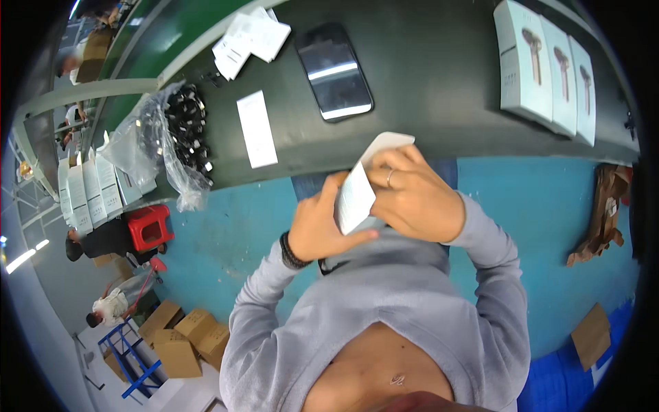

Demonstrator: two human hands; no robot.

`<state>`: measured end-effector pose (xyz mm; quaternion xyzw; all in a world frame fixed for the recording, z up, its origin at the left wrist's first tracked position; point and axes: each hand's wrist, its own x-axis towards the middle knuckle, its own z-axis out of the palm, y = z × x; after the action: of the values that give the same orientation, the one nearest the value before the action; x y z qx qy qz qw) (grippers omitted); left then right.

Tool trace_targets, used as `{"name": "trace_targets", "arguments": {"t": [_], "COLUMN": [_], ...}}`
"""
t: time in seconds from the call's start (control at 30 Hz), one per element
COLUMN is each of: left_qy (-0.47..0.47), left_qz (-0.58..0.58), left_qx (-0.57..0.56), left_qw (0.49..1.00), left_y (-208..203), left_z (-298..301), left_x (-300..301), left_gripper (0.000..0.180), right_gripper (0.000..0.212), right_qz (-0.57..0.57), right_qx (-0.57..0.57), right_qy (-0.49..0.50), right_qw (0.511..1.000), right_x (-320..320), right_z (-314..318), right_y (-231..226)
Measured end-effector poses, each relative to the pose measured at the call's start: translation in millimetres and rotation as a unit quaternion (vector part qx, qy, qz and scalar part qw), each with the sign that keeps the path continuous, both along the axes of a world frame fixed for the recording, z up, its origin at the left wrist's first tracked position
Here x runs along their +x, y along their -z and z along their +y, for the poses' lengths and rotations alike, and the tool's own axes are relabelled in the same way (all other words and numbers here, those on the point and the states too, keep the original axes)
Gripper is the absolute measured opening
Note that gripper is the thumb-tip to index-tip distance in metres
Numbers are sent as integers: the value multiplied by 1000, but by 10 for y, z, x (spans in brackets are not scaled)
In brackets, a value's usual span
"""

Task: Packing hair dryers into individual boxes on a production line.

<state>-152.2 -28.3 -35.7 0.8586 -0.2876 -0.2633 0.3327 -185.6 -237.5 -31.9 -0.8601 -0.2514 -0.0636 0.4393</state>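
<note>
A small white carton [357, 199] is held in front of my body, just off the near edge of the dark work table [425, 89]. Its top flap stands raised, pointing away from me. My left hand [317, 218] wraps the carton from the left, thumb along its near end. My right hand [417, 196], with a ring on one finger, is closed at the carton's upper right side. Its fingertips are partly hidden behind the flap. On the table beyond lie a black smartphone [334, 72] and a white printed slip [257, 129].
A pile of white leaflets [252, 40] lies at the far left. Nearby, a clear plastic bag [147, 134] holds black cables [187, 127]. Several white cartons [89, 189] stand at the left end; three picture boxes [546, 69] stand at right. A red stool [147, 228] is on the floor.
</note>
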Motion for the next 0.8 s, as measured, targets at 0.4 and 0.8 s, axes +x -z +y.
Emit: {"name": "trace_targets", "arguments": {"t": [0.4,0.8], "left_qy": [-97,-72], "left_qz": [154,-194], "left_qx": [-212,-321], "left_qw": [960,924], "left_y": [78,187], "left_z": [-84,-28], "left_x": [-122,-252], "left_gripper": [88,63], "right_gripper": [26,25], "right_qz": [105,140], "right_qx": [346,427], "right_qy": [153,138], "right_qw": [920,882], "right_x": [-212,-459], "right_z": [265,429], "right_y": [277,367]}}
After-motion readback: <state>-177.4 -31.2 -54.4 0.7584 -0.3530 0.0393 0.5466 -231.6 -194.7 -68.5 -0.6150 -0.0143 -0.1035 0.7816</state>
